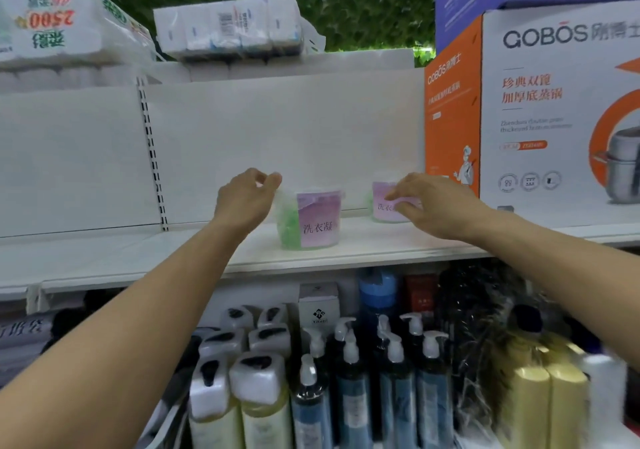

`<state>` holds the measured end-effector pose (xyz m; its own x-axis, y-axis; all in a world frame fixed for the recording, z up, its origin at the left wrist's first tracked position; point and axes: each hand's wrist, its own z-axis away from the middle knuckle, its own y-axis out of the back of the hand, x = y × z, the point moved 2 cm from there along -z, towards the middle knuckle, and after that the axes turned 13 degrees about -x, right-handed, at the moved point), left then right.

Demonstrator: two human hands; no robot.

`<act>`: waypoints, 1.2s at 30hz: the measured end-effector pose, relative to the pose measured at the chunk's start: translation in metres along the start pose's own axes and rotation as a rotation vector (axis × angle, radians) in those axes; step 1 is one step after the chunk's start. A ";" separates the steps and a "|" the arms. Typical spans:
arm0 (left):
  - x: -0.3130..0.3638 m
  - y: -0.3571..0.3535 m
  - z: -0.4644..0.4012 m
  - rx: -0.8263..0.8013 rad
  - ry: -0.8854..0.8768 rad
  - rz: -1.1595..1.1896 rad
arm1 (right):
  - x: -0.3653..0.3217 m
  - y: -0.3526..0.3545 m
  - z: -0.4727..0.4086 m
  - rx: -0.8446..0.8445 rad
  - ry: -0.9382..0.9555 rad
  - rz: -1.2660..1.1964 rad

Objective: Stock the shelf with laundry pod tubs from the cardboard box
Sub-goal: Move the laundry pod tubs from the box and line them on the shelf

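Note:
Two clear laundry pod tubs with pink labels and green pods stand on the white shelf point(363, 244). The left tub point(313, 220) sits mid-shelf. My left hand point(246, 199) hovers at its upper left rim with loosely curled fingers, and its fingertips are right at the lid edge. The right tub point(382, 203) stands further back, next to the orange box. My right hand point(433, 206) reaches in from the right, and its fingers and thumb wrap the tub's front and hide its right half. The cardboard box is out of view.
A large GOBOS pot box point(540, 116) fills the shelf's right end. The shelf's left part point(86, 251) holds nothing. Tissue packs point(228, 29) lie on the top shelf. Pump bottles point(349, 379) and detergent jugs point(242, 386) crowd the shelf below.

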<state>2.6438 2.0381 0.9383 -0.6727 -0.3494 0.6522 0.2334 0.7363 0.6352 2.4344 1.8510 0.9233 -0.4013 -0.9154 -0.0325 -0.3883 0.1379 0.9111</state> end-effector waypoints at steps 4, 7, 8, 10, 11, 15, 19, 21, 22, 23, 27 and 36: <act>0.025 -0.007 0.035 0.133 -0.301 -0.247 | 0.005 0.003 0.003 0.027 -0.076 0.006; 0.036 -0.019 0.044 0.044 -0.378 -0.525 | 0.010 0.003 -0.004 0.035 -0.116 0.005; 0.036 -0.019 0.039 0.020 -0.386 -0.548 | 0.012 0.003 -0.008 0.029 -0.126 0.001; 0.031 -0.017 0.022 -0.032 -0.381 -0.533 | 0.017 0.000 -0.016 -0.006 -0.132 -0.008; 0.028 -0.016 0.012 -0.052 -0.378 -0.528 | 0.020 -0.001 -0.021 -0.030 -0.130 -0.016; 0.020 -0.025 -0.024 -0.102 -0.363 -0.523 | 0.028 -0.006 -0.036 -0.144 -0.144 -0.023; 0.020 -0.038 -0.055 -0.119 -0.338 -0.539 | 0.031 -0.013 -0.046 -0.222 -0.173 -0.005; 0.021 -0.044 -0.067 -0.122 -0.324 -0.554 | 0.031 -0.017 -0.048 -0.218 -0.189 -0.009; 0.020 -0.047 -0.071 -0.123 -0.317 -0.560 | 0.030 -0.018 -0.048 -0.210 -0.195 -0.009; 0.020 -0.050 -0.075 -0.125 -0.310 -0.564 | 0.029 -0.018 -0.049 -0.206 -0.199 -0.009; 0.017 -0.057 -0.083 -0.132 -0.307 -0.548 | 0.027 -0.019 -0.047 -0.224 -0.211 -0.009; 0.028 -0.043 -0.022 -0.209 -0.322 -0.314 | -0.004 0.003 0.005 0.067 -0.162 -0.061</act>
<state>2.6299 1.9839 0.9386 -0.9081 -0.3149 0.2762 0.0983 0.4807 0.8713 2.4304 1.8570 0.9243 -0.5020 -0.8504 -0.1573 -0.4679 0.1141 0.8764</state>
